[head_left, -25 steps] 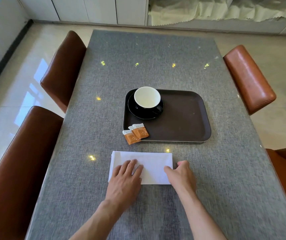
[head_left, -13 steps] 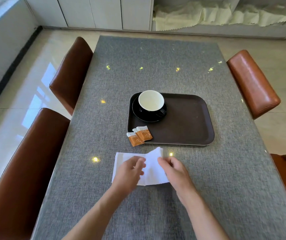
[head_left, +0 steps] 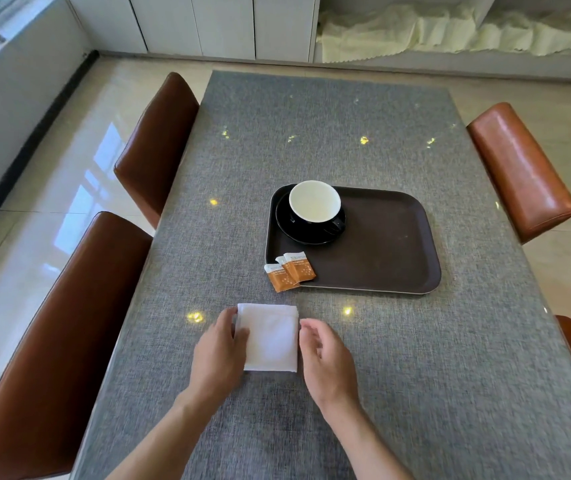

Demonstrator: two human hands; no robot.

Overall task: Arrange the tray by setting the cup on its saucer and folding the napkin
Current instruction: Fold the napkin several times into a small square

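A white napkin (head_left: 270,337) lies folded into a small square on the grey table, in front of the tray. My left hand (head_left: 220,351) rests against its left edge, fingers touching the cloth. My right hand (head_left: 325,355) hovers just beside its right edge, fingers relaxed, holding nothing. On the dark brown tray (head_left: 388,258) a black cup with a white inside (head_left: 314,202) stands on its black saucer (head_left: 286,226) in the tray's far left corner.
Orange sachets (head_left: 289,271) lie overlapping the tray's near left corner. Brown leather chairs stand at the left (head_left: 52,334) (head_left: 156,147) and at the right (head_left: 519,168). The grey table (head_left: 329,116) stretches far beyond the tray.
The napkin was a wide rectangle; my right hand lifted its right end over to the left, and it now lies as a small square. My right hand has let go.
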